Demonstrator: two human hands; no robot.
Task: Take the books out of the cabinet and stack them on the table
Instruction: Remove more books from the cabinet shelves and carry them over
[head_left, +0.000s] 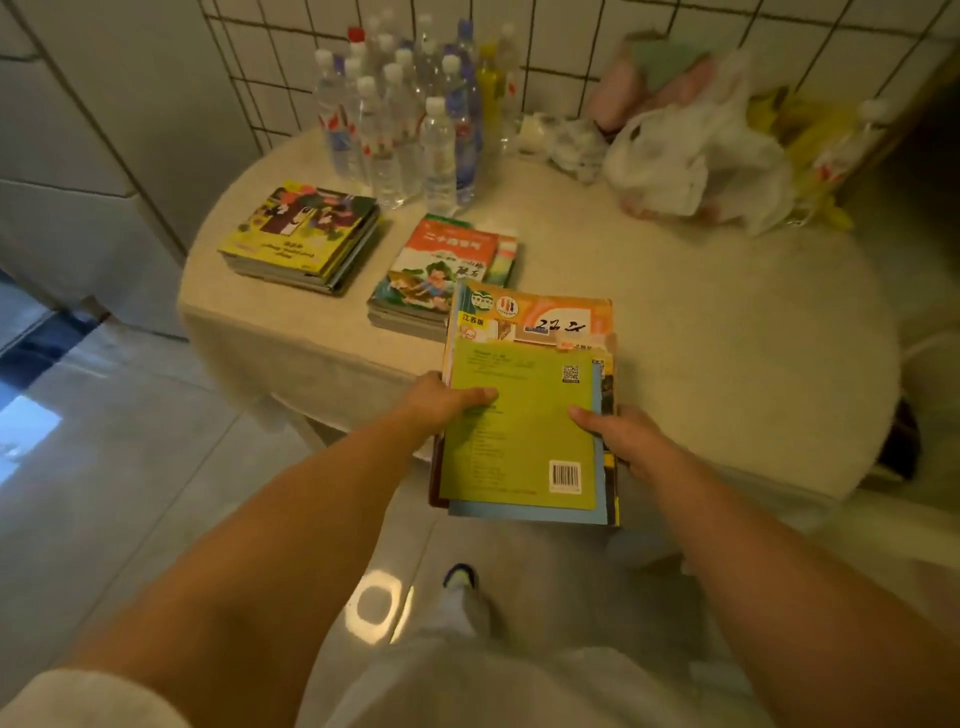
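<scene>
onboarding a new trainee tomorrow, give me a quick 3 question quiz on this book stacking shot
1. How many stacks of books already lie on the table?
2. True or false: the armful of books is carried by one hand only.
3. What stands behind the two stacks? A) water bottles B) a lamp C) a kettle

Key
1. Two: the left stack and the middle stack.
2. False: the left hand and the right hand each hold a side, thumbs on the green top cover.
3. A, the water bottles, by the tiled wall.
</scene>
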